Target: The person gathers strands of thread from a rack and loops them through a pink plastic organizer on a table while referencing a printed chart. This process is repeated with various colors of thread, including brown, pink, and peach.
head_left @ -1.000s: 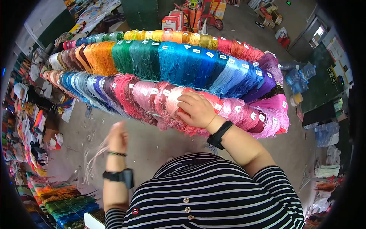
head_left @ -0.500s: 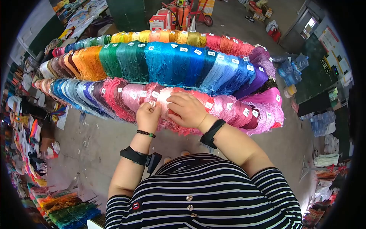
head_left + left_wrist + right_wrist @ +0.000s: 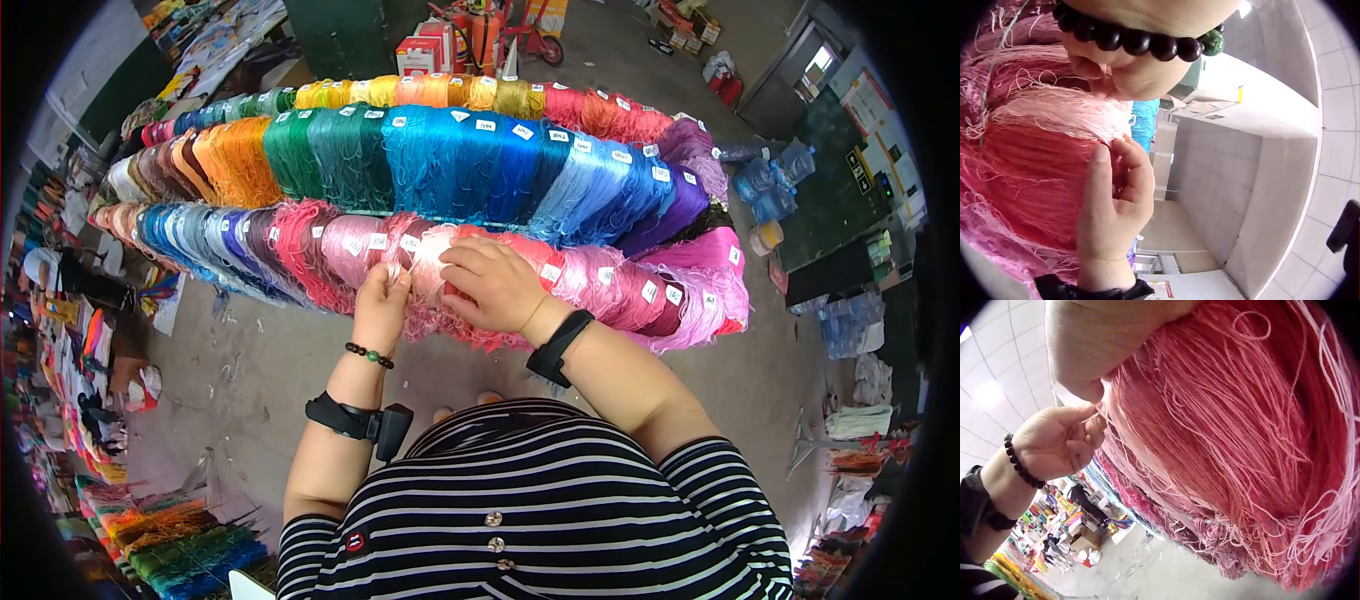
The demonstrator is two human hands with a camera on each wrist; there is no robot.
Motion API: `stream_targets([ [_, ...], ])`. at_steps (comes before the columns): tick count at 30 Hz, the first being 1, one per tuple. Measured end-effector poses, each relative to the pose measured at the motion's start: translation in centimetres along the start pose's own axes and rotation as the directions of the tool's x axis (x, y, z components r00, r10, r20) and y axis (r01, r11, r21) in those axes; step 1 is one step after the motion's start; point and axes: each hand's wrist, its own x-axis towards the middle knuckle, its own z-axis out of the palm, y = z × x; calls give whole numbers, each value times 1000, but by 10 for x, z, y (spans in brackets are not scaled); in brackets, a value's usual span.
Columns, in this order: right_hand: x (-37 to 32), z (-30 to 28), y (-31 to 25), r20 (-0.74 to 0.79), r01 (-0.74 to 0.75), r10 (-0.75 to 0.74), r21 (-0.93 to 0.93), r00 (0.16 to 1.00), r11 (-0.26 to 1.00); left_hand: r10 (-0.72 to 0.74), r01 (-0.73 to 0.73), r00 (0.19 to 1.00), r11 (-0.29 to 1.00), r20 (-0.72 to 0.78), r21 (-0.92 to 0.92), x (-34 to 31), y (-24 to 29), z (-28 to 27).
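left hand (image 3: 382,302) pinching pale pink thread (image 3: 1060,112), right hand (image 3: 497,287) gripping beside it

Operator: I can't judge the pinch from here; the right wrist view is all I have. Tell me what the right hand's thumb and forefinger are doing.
Observer: In the left wrist view, the right hand appears to pinch pale pink threads between them.
Operator: Now tell me what hangs in the row beyond.
Observer: The head view shows blue skeins there, with green skeins to their left.
Operator: Report any label by those threads.
Observer: A white label sits just left of them in the head view; I can't read it.
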Motion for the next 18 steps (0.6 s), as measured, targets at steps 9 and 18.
stream_targets([
  [9, 0, 0, 0, -14, 6, -5, 12, 1000, 1000, 42, -42, 999, 995, -2, 90, 0, -4, 6],
  [18, -1, 1, 1, -22, 4, -4, 13, 1000, 1000, 194, -140, 977, 900, -91, 412, 7, -9, 9],
])
